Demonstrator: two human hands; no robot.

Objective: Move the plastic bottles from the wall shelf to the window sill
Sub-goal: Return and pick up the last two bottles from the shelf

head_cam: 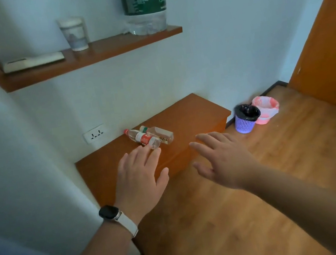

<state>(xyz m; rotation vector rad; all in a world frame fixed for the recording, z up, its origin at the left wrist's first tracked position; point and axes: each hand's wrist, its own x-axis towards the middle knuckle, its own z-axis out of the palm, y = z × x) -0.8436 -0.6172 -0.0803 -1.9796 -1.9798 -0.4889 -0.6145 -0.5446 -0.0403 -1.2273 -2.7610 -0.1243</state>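
Observation:
Two small plastic bottles lie on their sides, touching, on a low wooden ledge [193, 112] by the wall: a clear one with a red label and red cap [142, 138], and behind it a clear one with a pale cap [160, 133]. My left hand [139, 176], with a watch on its wrist, hovers open just in front of the red-label bottle, fingertips at its base. My right hand [221, 158] is open to the right, over the ledge's front edge, holding nothing. A large 6L bottle with a green label [144, 6] stands on the wall shelf [89, 60].
On the shelf also stand a lidded cup [74, 34] and a flat white box [33, 61]. A wall socket [94, 134] sits left of the ledge. A purple bin [246, 118] and a pink bin [266, 109] stand on the wooden floor. An orange door [331, 44] is at right.

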